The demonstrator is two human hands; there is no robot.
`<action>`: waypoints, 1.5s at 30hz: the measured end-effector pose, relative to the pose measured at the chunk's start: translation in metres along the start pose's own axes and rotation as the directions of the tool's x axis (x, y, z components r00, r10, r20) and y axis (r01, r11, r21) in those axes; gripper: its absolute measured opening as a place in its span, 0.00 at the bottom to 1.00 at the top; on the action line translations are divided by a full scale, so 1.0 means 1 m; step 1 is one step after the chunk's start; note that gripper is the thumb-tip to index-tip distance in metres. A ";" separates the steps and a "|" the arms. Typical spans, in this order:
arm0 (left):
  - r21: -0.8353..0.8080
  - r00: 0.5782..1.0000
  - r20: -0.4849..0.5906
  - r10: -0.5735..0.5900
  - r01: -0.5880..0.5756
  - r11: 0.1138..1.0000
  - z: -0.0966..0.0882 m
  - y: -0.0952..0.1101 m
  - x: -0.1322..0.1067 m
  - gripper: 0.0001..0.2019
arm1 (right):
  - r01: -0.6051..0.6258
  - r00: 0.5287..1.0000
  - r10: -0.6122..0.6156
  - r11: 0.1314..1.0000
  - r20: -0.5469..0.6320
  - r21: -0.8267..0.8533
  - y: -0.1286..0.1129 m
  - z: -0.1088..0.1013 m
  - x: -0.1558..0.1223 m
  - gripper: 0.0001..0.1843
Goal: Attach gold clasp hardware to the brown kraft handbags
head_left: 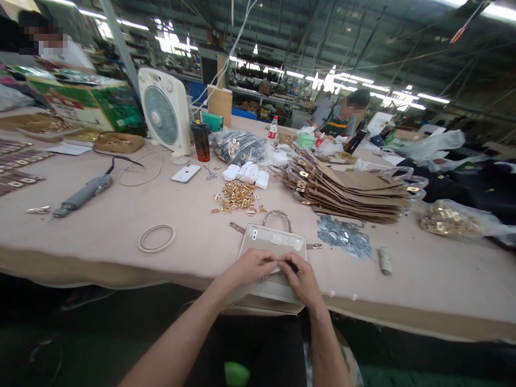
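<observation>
A light-coloured handbag piece (278, 236) with a looped handle (277, 214) lies at the table's front edge, its lower part reaching over the edge. Short straps with metal fittings stick out on both sides of it. Over its middle my left hand (258, 264) and my right hand (297, 274) meet, fingertips pinched together. Whatever lies between the fingers is too small to make out. Just beyond the bag is a pile of gold metal fittings (237, 196). Grey flat scraps (344, 236) are scattered to its right.
On the left are a tape roll (157, 238), a grey electric screwdriver (84, 195), a phone (186, 173) and a box fan (164, 110). A stack of brown bag pieces (350, 193) and a bag of fittings (451, 219) stand right. Other people sit farther back.
</observation>
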State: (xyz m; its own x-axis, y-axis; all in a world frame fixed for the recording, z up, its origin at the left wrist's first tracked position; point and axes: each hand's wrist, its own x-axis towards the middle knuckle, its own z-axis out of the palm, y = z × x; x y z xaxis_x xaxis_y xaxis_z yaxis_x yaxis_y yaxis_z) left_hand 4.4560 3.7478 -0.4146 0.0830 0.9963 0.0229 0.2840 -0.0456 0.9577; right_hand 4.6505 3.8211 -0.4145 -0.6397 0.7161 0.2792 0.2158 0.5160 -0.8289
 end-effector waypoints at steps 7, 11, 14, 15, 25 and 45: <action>-0.012 1.000 -0.015 0.015 -0.015 1.000 -0.002 0.005 -0.003 0.12 | 0.000 0.999 -0.001 1.000 0.033 0.026 0.000 -0.004 -0.002 0.07; -0.025 0.999 -0.045 0.012 -0.013 1.000 -0.001 0.005 -0.004 0.11 | -0.013 0.999 0.012 0.999 0.043 0.035 0.000 -0.003 -0.003 0.07; -0.009 0.998 -0.060 0.020 -0.020 1.000 0.000 0.004 -0.004 0.11 | -0.020 0.999 0.018 0.999 0.047 0.037 0.000 -0.003 -0.003 0.08; -0.001 0.998 -0.064 0.025 -0.025 1.000 0.000 0.004 -0.004 0.11 | -0.023 0.999 0.021 0.999 0.048 0.037 0.000 -0.003 -0.003 0.08; -0.022 0.990 -0.131 0.048 -0.051 0.998 0.000 0.008 -0.003 0.11 | -0.077 0.997 0.075 0.993 0.026 0.093 -0.001 0.000 -0.002 0.10; -0.188 0.987 -0.162 -0.015 -0.016 0.982 0.000 0.006 0.000 0.11 | 0.017 1.000 -0.017 1.000 -0.007 0.022 -0.007 0.009 0.002 0.08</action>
State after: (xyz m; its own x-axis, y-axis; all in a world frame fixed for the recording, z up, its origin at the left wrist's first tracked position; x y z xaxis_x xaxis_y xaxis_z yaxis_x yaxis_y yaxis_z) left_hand 4.4580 3.7478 -0.4087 -0.0771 0.9955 0.0546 0.0979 -0.0469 0.9941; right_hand 4.6412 3.8150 -0.4127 -0.6385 0.7103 0.2964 0.1882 0.5175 -0.8347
